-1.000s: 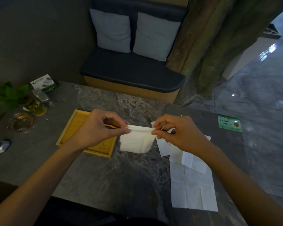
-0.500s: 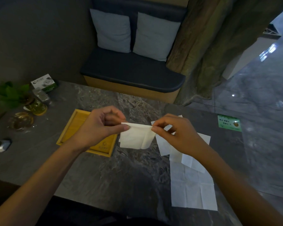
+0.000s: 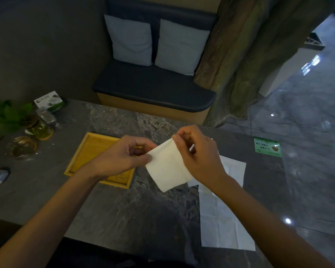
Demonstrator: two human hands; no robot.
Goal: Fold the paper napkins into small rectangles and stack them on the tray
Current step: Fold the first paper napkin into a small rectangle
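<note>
Folded napkin held in the air above the worktop, just right of the wooden tray. Left hand pinches its left corner between thumb and fingers; right hand pinches the upper far corner, fingers curled. The sheet hangs tilted, top edge rising toward the right, long axis running from far right down to near left. Thin, limp, very light paper: likely tears or creases if tugged, so edges and corners look the safest hold. More unfolded napkins lie flat on the right. Tray appears to hold nothing yet.
</note>
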